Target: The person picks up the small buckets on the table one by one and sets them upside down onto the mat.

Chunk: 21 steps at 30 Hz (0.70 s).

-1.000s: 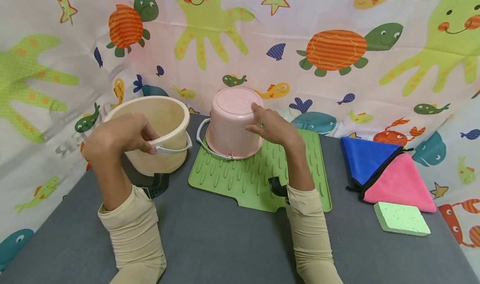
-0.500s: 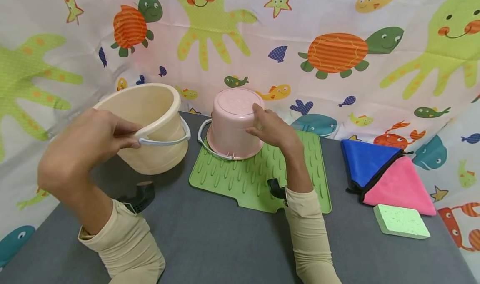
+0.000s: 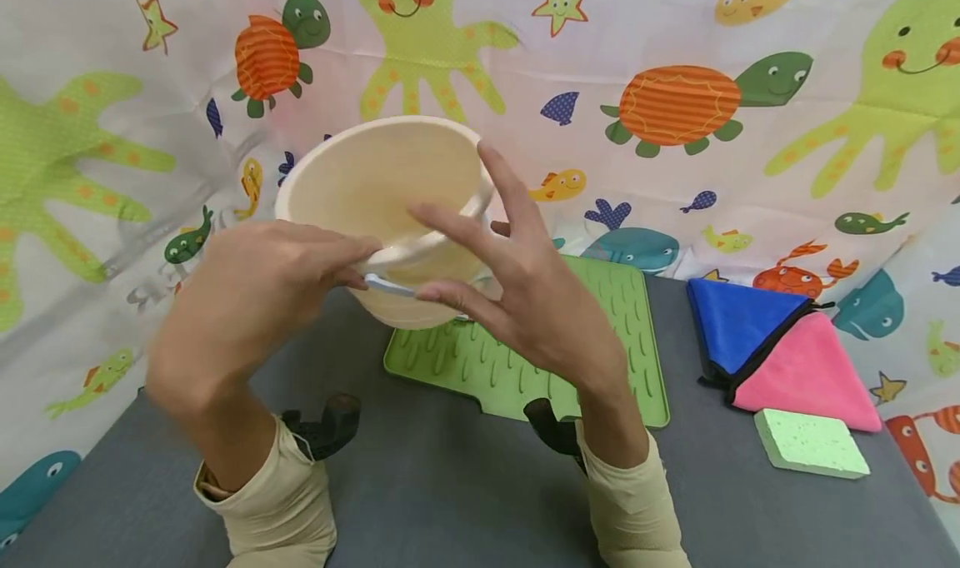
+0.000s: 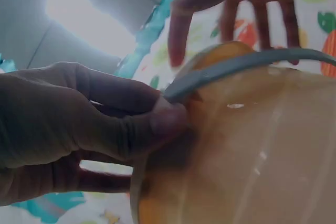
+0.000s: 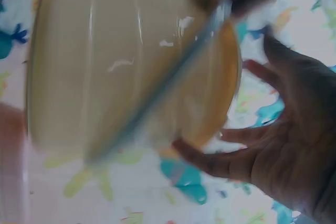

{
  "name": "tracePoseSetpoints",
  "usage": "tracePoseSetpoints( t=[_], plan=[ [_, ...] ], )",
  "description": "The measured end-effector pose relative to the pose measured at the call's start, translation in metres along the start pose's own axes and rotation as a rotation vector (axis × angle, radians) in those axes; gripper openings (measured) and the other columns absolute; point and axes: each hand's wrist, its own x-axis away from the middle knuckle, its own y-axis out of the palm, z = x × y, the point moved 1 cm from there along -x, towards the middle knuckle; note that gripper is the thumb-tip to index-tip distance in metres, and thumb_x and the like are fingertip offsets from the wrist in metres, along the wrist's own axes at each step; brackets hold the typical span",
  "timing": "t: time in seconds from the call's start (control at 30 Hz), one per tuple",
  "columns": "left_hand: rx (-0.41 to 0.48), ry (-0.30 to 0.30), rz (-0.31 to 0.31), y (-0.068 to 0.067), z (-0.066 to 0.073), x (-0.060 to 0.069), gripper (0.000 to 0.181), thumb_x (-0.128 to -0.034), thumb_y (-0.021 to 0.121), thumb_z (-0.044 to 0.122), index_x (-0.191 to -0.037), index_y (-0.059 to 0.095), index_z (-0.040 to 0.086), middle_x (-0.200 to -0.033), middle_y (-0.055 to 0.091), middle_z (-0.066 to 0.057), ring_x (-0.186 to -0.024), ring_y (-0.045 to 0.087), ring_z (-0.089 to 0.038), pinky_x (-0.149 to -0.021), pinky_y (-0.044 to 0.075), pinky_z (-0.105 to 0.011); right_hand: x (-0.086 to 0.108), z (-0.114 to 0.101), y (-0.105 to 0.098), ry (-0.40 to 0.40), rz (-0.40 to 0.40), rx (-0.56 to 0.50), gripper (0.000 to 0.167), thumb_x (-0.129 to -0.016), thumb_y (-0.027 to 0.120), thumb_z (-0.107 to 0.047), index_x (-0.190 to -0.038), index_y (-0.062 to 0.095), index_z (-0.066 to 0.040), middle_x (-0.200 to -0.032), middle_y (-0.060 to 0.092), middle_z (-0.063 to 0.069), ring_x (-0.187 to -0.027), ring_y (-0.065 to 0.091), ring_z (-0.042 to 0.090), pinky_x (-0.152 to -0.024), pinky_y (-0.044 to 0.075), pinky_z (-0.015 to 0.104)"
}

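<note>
The cream bucket (image 3: 375, 181) is aloft but seemingly not yet placed, left grip (image 3: 270, 283) pinching its rim, right grip (image 3: 517, 281) spread alongside.

Head camera: high, facing forward and down over the grey surface (image 3: 450, 493). Left wrist camera: low, close to the cream bucket (image 4: 268, 150), angled up toward a ceiling light (image 4: 89, 22). Right wrist camera: close, facing the printed curtain (image 5: 142, 195). Shared by both wrist views: cream bucket.
</note>
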Motion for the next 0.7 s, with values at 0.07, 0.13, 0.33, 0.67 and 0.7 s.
tracePoseSetpoints(
  t=[0.07,0.13,0.33,0.67,0.7],
  plan=[
    [-0.001,0.039,0.067,0.004,0.01,-0.008,0.027,-0.0815,0.085,0.005,-0.104,0.081,0.018,-0.087,0.082,0.001,-0.074,0.075,-0.019,-0.064,0.06,-0.04,0.004,-0.009,-0.006,-0.01,0.041,0.047,0.059,-0.087,0.086,-0.035,-0.14,0.067,-0.021,-0.173,0.015,0.024,-0.154,0.032,0.043,-0.106,0.056,0.052],
    [-0.01,0.063,0.128,0.008,0.02,-0.015,0.024,-0.0843,0.083,0.001,-0.103,0.081,0.017,-0.086,0.082,0.0,-0.078,0.077,-0.02,-0.067,0.061,-0.04,0.008,-0.013,-0.012,0.001,0.069,0.074,0.058,-0.083,0.089,-0.035,-0.135,0.069,-0.017,-0.173,0.015,0.026,-0.153,0.032,0.045,-0.108,0.055,0.054],
    [-0.007,0.118,0.186,0.027,0.045,-0.036,0.02,-0.0917,0.08,0.012,-0.112,0.081,0.01,-0.1,0.083,-0.004,-0.097,0.08,-0.025,-0.088,0.063,-0.044,0.017,-0.005,-0.033,0.053,0.161,0.094,0.054,-0.081,0.091,-0.026,-0.121,0.063,-0.002,-0.171,0.023,0.026,-0.154,0.036,0.04,-0.113,0.052,0.054],
    [0.255,0.195,0.358,0.055,0.059,-0.061,0.034,-0.0932,0.078,0.026,-0.12,0.076,0.005,-0.124,0.075,-0.014,-0.114,0.067,-0.031,-0.106,0.053,-0.045,0.037,0.014,-0.073,0.09,0.307,-0.1,0.05,-0.08,0.091,-0.01,-0.114,0.062,0.012,-0.164,0.042,0.015,-0.149,0.047,0.033,-0.11,0.054,0.027],
    [0.279,0.201,0.36,0.057,0.059,-0.064,0.038,-0.093,0.079,0.027,-0.124,0.074,0.005,-0.131,0.071,-0.017,-0.119,0.064,-0.032,-0.109,0.05,-0.046,0.039,0.016,-0.077,0.093,0.331,-0.142,0.051,-0.082,0.09,-0.013,-0.115,0.061,0.014,-0.163,0.043,0.015,-0.149,0.047,0.033,-0.108,0.054,0.026]
  ],
)
